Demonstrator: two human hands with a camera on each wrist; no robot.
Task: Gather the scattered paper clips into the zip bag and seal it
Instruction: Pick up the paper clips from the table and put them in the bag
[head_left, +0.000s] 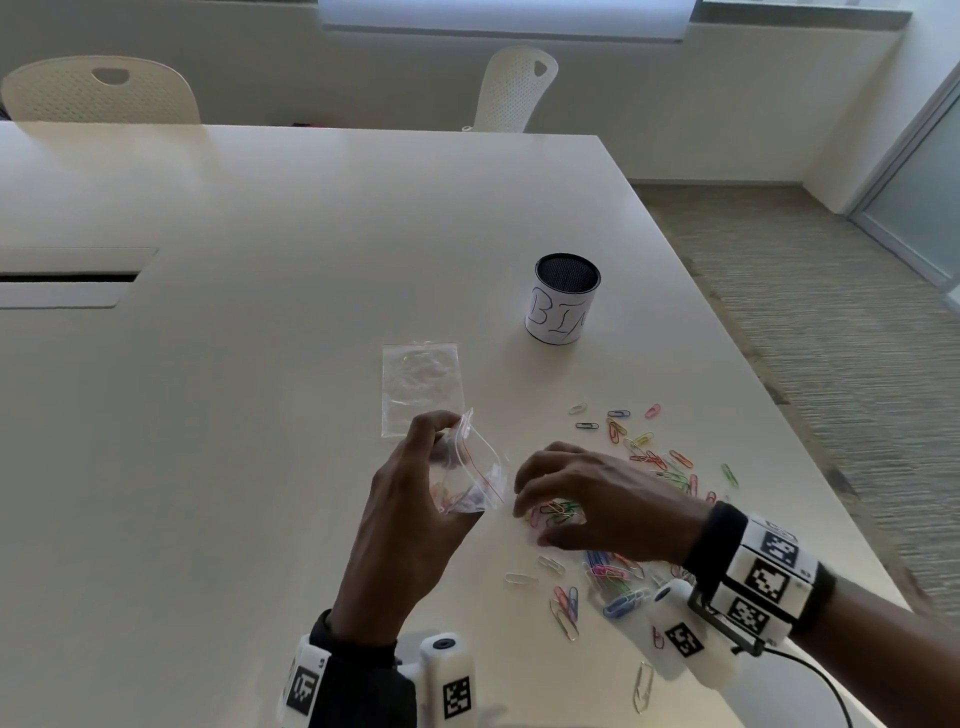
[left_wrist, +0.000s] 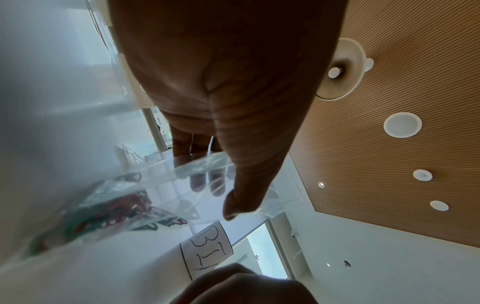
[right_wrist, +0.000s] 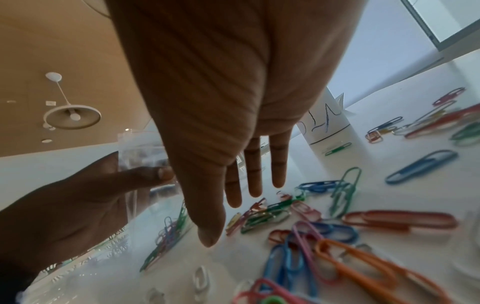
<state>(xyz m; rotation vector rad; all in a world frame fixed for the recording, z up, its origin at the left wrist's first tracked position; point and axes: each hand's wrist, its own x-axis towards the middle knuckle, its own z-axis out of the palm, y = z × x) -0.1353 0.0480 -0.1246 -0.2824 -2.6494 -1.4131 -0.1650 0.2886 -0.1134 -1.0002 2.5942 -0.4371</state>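
My left hand (head_left: 415, 488) holds a small clear zip bag (head_left: 475, 470) with a red line at its mouth, lifted just off the white table (head_left: 260, 234), mouth toward the right. Several coloured paper clips (left_wrist: 111, 209) lie inside it. My right hand (head_left: 535, 522) hovers with straight, spread fingers (right_wrist: 254, 176) over a small cluster of clips (head_left: 558, 512) beside the bag's mouth, holding nothing. More clips are scattered behind that hand (head_left: 649, 457) and under its wrist (head_left: 608, 574). The wrist view shows the left hand (right_wrist: 64, 205) with the bag (right_wrist: 145, 152).
A second clear zip bag (head_left: 421, 384) lies flat just beyond the left hand. A black mesh cup with a white "BIN" label (head_left: 566, 301) stands further back right. The table's right edge (head_left: 753, 395) runs close past the clips. Two chairs stand at the far side.
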